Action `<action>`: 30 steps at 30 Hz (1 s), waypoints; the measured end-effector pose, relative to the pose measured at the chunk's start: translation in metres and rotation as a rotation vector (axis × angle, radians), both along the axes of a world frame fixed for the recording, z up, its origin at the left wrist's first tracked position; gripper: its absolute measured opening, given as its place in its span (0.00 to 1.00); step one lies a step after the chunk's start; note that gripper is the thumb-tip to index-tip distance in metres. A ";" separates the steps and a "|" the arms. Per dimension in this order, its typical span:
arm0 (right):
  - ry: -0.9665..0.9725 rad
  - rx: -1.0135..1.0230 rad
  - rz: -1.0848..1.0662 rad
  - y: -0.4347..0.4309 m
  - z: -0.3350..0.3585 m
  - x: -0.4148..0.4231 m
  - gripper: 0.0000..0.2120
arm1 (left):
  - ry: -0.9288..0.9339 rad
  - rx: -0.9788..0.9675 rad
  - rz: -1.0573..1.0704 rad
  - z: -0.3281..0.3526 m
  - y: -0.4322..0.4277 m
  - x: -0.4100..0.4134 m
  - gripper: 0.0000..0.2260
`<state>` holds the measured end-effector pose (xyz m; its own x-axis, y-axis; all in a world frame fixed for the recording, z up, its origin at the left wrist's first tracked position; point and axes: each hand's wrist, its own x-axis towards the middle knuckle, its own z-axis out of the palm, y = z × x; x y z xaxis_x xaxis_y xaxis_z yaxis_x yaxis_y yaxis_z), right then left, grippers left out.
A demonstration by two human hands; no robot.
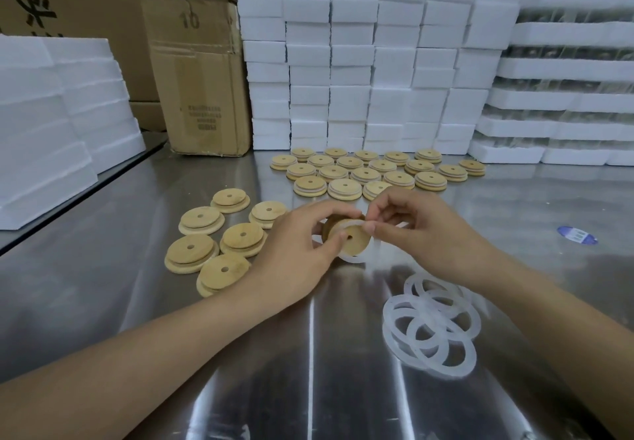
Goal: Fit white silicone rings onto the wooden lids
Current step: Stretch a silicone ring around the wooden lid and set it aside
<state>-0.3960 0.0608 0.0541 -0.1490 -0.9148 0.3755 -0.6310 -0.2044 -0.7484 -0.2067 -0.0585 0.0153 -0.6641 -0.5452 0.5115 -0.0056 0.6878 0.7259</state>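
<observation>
The step in hand is to stretch the ring over the narrow step of the lid. To do it well, I think the lid should be kept steady and tilted toward the person. The ring should be walked round the edge bit by bit, so that it sits flat and without a twist (a twisted ring would probably not seal).

The lid is held a little above the table, between both hands. The left hand grips it, with fingers curled round its left edge and the thumb on its face near the hole. The right hand pinches the ring at the lid's upper right edge between thumb and forefinger, and its other fingers are loosely bent. The lower part of the ring hangs below the lid. Spare rings lie near the right forearm, and bare lids lie left of the hands.
</observation>
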 end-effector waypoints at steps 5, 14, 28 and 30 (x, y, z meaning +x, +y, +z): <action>0.032 -0.013 -0.032 -0.001 -0.002 0.001 0.03 | -0.007 -0.029 -0.025 -0.001 0.000 0.001 0.13; 0.075 -0.027 -0.084 0.001 -0.001 0.003 0.04 | 0.014 0.021 -0.022 0.002 0.005 0.001 0.14; 0.120 -0.047 -0.087 0.000 0.000 -0.006 0.04 | 0.043 0.068 -0.048 0.008 0.009 0.003 0.10; 0.134 -0.041 -0.090 0.000 0.001 -0.009 0.04 | 0.039 0.060 -0.045 0.009 0.010 0.002 0.13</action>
<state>-0.4055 0.0610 0.0554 -0.1759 -0.8833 0.4345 -0.7418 -0.1712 -0.6484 -0.2043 -0.0486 0.0239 -0.6693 -0.5455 0.5045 0.0534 0.6419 0.7649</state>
